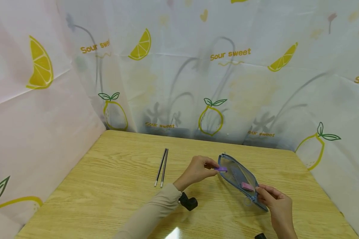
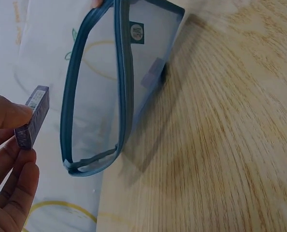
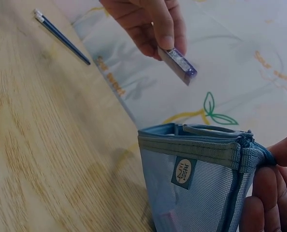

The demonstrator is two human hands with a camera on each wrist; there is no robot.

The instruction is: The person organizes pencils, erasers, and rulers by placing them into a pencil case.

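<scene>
Wood-grain table (image 1: 107, 199) is backed by lemon-print sheeting (image 1: 173, 76). Pink block (image 1: 247, 186) already placed in mesh pouch (image 3: 206, 193); purple block (image 1: 222, 169) isn't in yet, pinched in L hand (image 1: 197, 171) grip nr the unzipped mouth. Pouch end's held in R hand (image 1: 276, 202) grip. 2 pencils (image 1: 164, 167) are left outside, on table.

The mesh pouch (image 3: 216, 193) is blue, one eraser (image 1: 222, 169) purple, another eraser (image 1: 247, 186) pink — pencils (image 1: 164, 167) dark, white-tipped; worktop (image 1: 107, 186) yellow, wood-grained; backdrop (image 1: 167, 79) pale with yellow lemons (image 1: 210, 117).
</scene>
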